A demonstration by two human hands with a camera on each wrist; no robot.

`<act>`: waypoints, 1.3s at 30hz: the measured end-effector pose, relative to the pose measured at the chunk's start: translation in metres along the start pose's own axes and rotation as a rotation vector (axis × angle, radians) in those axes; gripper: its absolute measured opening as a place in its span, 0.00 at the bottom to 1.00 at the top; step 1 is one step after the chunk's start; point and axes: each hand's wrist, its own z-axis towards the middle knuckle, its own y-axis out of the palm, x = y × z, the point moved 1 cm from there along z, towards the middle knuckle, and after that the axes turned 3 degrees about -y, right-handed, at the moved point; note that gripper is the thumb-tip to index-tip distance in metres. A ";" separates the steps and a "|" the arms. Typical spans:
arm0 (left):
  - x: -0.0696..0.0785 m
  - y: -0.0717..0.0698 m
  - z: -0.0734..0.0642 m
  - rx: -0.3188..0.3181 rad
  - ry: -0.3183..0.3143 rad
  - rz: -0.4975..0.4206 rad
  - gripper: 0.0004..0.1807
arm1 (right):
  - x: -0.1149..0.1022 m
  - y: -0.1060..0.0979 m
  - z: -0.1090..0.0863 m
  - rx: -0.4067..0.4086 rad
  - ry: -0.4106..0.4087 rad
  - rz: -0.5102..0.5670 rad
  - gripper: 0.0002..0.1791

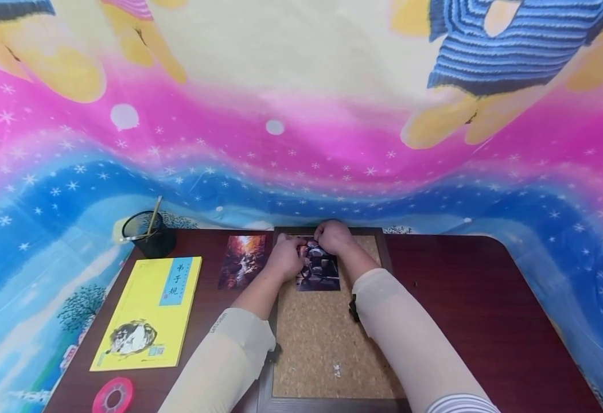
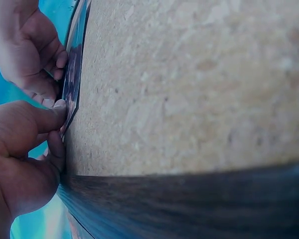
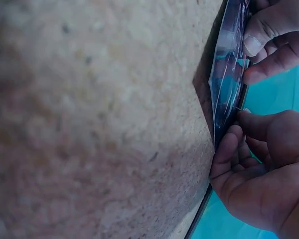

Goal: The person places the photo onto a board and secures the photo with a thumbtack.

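Note:
A dark glossy photo (image 1: pixel 318 275) lies at the upper part of a cork board (image 1: pixel 322 332) with a brown frame. My left hand (image 1: pixel 287 258) pinches the photo by its upper left side, thumb on the picture face, as the right wrist view shows. Beside it, my right hand (image 1: pixel 334 236) is at the photo's upper right corner. Between its thumb and curled fingers it pinches a small pin, of which a thin metal point (image 3: pixel 238 108) shows against the photo. The photo's near edge (image 3: pixel 212 107) stands up off the cork and casts a shadow.
Small clear pushpins (image 1: pixel 337 370) lie on the board's near part. Left of the board are a forest-stream photo (image 1: pixel 243 261), a yellow book (image 1: pixel 146 312), a black mesh pen holder (image 1: pixel 154 238) and a red tape roll (image 1: pixel 113 396). A patterned curtain (image 1: pixel 280 143) hangs behind the table.

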 end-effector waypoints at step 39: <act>0.002 -0.002 -0.001 -0.037 -0.022 -0.035 0.27 | -0.001 0.005 0.000 0.017 0.031 0.007 0.11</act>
